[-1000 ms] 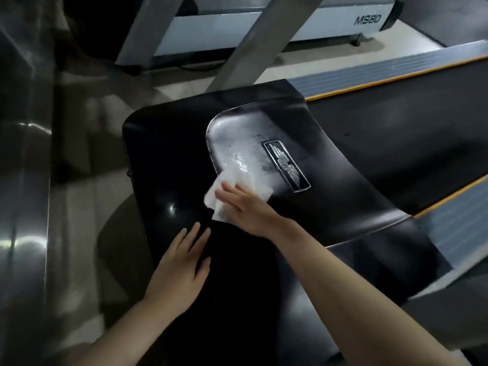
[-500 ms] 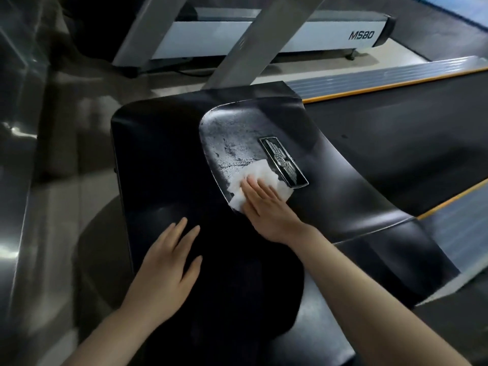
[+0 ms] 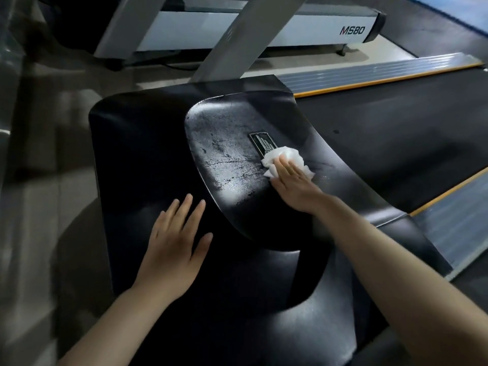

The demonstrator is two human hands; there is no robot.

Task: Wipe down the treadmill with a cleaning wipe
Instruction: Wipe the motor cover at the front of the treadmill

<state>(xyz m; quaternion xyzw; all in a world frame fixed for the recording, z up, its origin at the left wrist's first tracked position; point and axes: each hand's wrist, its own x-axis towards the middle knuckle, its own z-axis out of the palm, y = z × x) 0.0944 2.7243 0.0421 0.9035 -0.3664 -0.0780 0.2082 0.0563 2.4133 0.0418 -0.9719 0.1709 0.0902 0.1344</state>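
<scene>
The treadmill's black motor cover [image 3: 148, 159] fills the middle of the view, with a raised glossy panel [image 3: 227, 165] streaked wet. A small metal logo badge [image 3: 261, 142] sits on that panel. My right hand [image 3: 293, 183] lies flat on a crumpled white cleaning wipe [image 3: 287, 155], pressing it onto the panel just right of the badge and over its lower end. My left hand [image 3: 174, 247] rests flat on the cover's near left part, fingers spread, holding nothing. The dark running belt [image 3: 401, 133] stretches off to the right.
Grey side rails with orange edging [image 3: 369, 72] border the belt on both sides. A grey upright post [image 3: 245, 35] rises behind the cover. Another treadmill marked MS80 [image 3: 290, 30] stands at the back. Floor [image 3: 39, 180] lies to the left.
My right hand has slid the wipe right across the glossy panel, from its near left edge to the badge, leaving wet streaks. My left hand has stayed flat on the cover.
</scene>
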